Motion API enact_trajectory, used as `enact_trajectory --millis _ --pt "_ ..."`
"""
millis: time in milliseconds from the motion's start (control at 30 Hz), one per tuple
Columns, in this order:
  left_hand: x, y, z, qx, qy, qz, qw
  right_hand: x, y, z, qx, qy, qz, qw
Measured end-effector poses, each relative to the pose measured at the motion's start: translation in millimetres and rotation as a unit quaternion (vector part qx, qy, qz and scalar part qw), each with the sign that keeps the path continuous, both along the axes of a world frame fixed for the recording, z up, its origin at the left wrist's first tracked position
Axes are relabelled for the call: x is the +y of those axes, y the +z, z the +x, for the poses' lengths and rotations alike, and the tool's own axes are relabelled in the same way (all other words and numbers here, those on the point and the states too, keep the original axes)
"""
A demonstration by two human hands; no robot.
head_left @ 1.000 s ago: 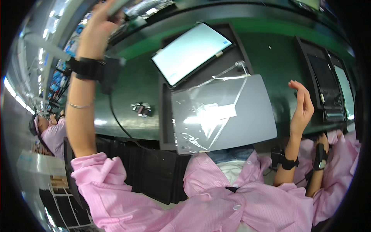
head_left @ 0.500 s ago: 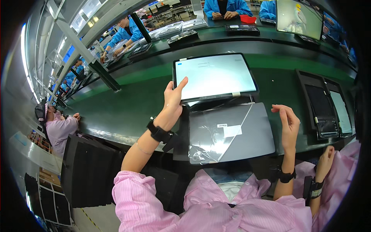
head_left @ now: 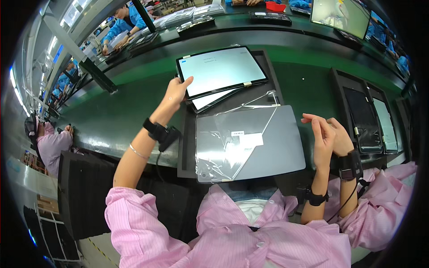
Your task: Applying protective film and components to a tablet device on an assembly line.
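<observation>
My left hand (head_left: pixel 175 93) grips the left edge of a tablet with a lit white screen (head_left: pixel 223 70), thumb on top, tilted over a dark tray (head_left: pixel 267 67). Under it another pale-screened tablet (head_left: pixel 210 101) shows in part. Nearer to me lies a grey tablet (head_left: pixel 279 143), back up, with loose clear film (head_left: pixel 214 156) and a white label (head_left: pixel 251 140) on its left half. My right hand (head_left: pixel 322 139) hovers just right of the grey tablet, fingers loosely bent and apart, holding nothing.
A co-worker's hand (head_left: pixel 342 140) is right beside my right hand. Farther right stands a dark tray (head_left: pixel 338 85) with a dark panel and a pale-screened one. A monitor (head_left: pixel 340 17) and a red bin (head_left: pixel 275 6) are across the green bench (head_left: pixel 134 102). Black foam blocks (head_left: pixel 85 192) stand lower left.
The lit tablet has shifted a little left and away from me, turning slightly; more of the tray and lower tablet shows. A co-worker's hand has come up beside my right hand. The view has shifted.
</observation>
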State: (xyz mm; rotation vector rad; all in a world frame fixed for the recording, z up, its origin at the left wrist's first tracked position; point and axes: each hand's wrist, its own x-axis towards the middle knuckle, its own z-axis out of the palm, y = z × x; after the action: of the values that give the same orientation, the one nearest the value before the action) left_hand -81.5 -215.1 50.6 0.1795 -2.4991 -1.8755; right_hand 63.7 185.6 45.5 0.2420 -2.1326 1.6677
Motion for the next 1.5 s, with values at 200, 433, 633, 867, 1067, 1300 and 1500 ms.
enact_trajectory --millis 200,433,633,867,1067,1300,1500 --pt "32 45 36 0.147 -0.003 -0.578 0.803 -8 10 9 0.034 -0.057 0.044 0.997" --pt "140 96 114 0.050 -0.266 -0.254 0.929 -57 57 48 0.327 -0.012 0.272 0.905" --pt "178 92 131 0.086 -0.401 -0.190 0.892 -87 70 60 0.402 -0.007 0.271 0.875" --pt "179 78 130 0.150 -0.459 -0.211 0.850 -85 66 53 0.449 -0.006 0.303 0.841" --pt "179 55 121 0.242 -0.406 -0.182 0.862 -89 64 48 0.461 -0.007 0.319 0.828" --pt "182 44 119 0.177 -0.440 -0.211 0.855 -87 62 51 0.445 -0.007 0.338 0.829" --pt "181 46 132 0.124 -0.453 -0.233 0.852 -63 77 51 0.338 0.005 0.253 0.907"
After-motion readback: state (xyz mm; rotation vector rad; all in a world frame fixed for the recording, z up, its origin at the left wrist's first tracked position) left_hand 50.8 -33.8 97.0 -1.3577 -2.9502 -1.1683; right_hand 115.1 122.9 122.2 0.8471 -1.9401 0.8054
